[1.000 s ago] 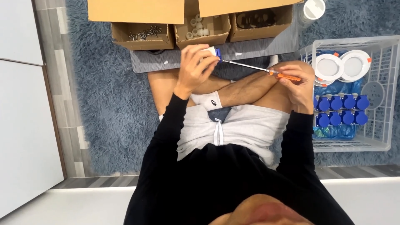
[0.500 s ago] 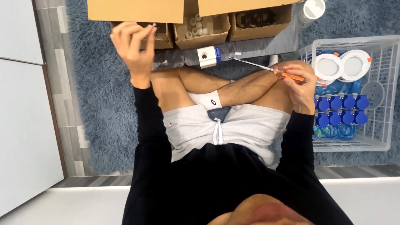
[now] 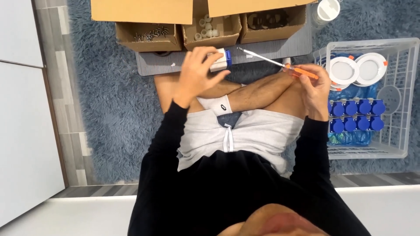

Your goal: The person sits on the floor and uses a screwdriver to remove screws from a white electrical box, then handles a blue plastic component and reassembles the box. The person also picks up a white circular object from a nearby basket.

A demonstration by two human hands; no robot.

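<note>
Blue-and-white, the small plastic socket block (image 3: 218, 60) sits in the person's left hand (image 3: 197, 74), whose fingers (image 3: 209, 54) curl over its top and hold it just in front of the grey ribbed mat (image 3: 271, 47) that lies on the shaggy blue-grey rug (image 3: 113, 109). The block hovers over the crossed bare legs, at the mat's near edge.

The right hand (image 3: 314, 89) is closed around the orange handle of a slim screwdriver (image 3: 280, 65), with the fingers wrapped tightly about the grip. Its thin metal shaft slants up and to the left across the mat, and its tip ends close beside the block; whether the tip touches the block cannot be told.

On the far side of the mat stand three open brown cardboard boxes in a row. The left box (image 3: 148, 37) holds small dark screws, the middle box (image 3: 212, 30) holds pale round plastic pieces, and the right box (image 3: 273, 22) holds dark ring-shaped parts. To the right of the mat rests a white wire basket (image 3: 407, 87). Inside it lie round white downlight fittings (image 3: 356, 69) at the far end and two rows of blue round caps (image 3: 354, 116) nearer the person. A white cylindrical container (image 3: 327, 9) stands beyond the mat's right corner, near the basket.

The person wears a black long-sleeved top and light grey shorts.
</note>
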